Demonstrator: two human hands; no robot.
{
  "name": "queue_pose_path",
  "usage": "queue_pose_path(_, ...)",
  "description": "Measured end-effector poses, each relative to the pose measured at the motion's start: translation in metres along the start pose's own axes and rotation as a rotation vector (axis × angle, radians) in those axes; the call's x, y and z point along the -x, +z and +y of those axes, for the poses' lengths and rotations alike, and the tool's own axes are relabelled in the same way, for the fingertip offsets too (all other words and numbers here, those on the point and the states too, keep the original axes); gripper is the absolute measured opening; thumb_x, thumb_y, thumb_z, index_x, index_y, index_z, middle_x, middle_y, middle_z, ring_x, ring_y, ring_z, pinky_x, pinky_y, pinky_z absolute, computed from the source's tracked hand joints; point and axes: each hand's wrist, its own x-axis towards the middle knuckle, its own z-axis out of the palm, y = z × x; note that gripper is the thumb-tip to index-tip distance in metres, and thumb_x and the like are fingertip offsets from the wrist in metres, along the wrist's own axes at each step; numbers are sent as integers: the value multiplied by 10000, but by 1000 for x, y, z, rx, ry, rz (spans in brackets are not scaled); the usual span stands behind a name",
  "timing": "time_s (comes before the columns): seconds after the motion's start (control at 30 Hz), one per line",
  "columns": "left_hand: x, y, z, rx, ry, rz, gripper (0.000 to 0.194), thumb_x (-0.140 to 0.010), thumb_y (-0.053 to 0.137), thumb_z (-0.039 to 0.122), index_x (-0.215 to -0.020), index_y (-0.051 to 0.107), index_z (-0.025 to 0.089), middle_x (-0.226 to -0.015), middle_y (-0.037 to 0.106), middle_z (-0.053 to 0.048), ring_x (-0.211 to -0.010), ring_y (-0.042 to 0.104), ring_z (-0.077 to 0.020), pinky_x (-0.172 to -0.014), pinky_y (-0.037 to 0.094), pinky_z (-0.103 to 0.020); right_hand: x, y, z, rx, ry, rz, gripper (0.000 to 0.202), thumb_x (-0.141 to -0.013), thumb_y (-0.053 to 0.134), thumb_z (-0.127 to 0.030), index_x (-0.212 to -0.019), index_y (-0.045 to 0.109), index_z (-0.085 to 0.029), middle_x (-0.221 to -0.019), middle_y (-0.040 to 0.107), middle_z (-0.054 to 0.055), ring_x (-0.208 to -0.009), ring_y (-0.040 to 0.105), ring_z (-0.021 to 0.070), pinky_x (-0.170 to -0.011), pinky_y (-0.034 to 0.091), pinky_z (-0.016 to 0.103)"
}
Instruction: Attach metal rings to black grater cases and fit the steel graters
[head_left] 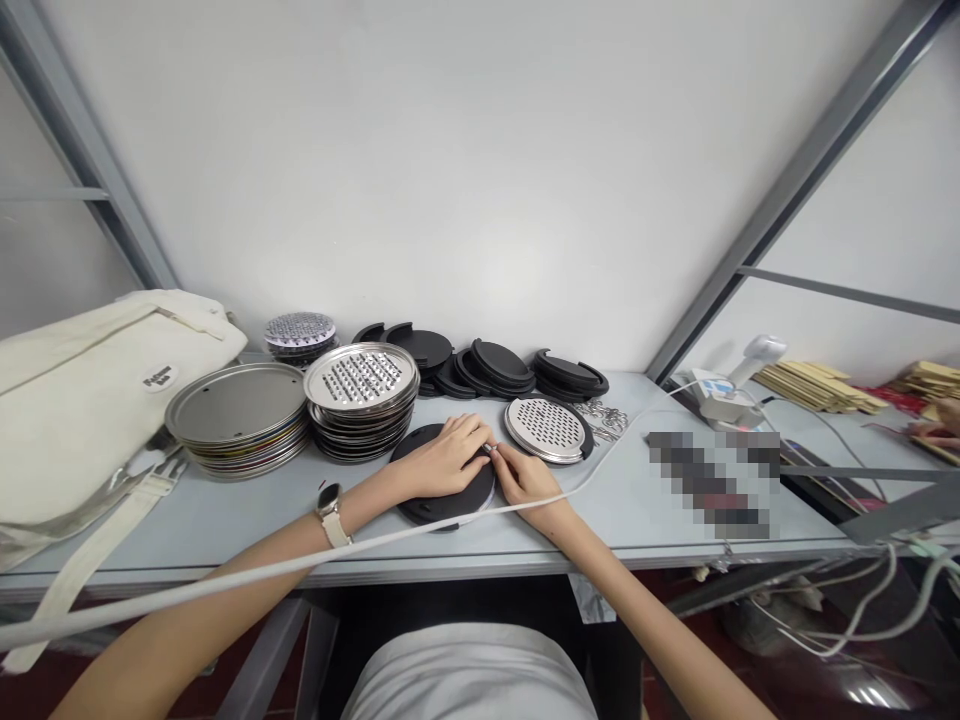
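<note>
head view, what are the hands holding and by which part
The left hand lies atop the black disc. The right hand seems to pinch a small shiny piece at the disc's edge; which part is too small to tell.

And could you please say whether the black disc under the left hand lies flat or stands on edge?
Flat: the black disc shows its broad face upward on the table, the left hand across it.

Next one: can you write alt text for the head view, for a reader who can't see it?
A person's left hand rests on a black disc on a grey table while the right hand pinches a small shiny piece at the disc's rim. Behind are stacked graters and more discs, with grey plates and a cream bag to the left.
</note>
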Motion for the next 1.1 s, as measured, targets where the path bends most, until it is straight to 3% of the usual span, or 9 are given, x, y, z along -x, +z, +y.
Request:
queue_pose_path(0.3, 0, 1, 0, -19, 11, -14, 107, -958, 409, 206, -1017, 494, 178, -1013, 495, -72, -963, 480, -225, -906, 376, -395, -1, 0, -1, -17, 27, -4, 307, -948, 335, -307, -757, 543, -186, -578, 543, 11, -487, 456, 135, -514, 277, 237)
queue_pose_path(0.83, -2, 2, -1, 67, 10, 31, 142, -934, 465, 181, -1073, 489, 186, -1052, 566, -64, -1019, 511, -219, -934, 348, -384, -1, 1, 1, 28, 28, -2, 321, -955, 328, -310, -765, 551, -180, -590, 567, 29, -494, 489, 147, -524, 269, 253)
queue_pose_path(1.1, -1, 1, -1, 30, 20, 36, 82, -941, 467, 194, -1002, 520, 182, -1012, 564, -52, -1002, 521, -204, -931, 349, -372, -1, 0, -1, 36, 20, -10, 325, -956, 314, -293, -778, 561, -179, -600, 584, 33, -505, 510, 150, -527, 277, 245)
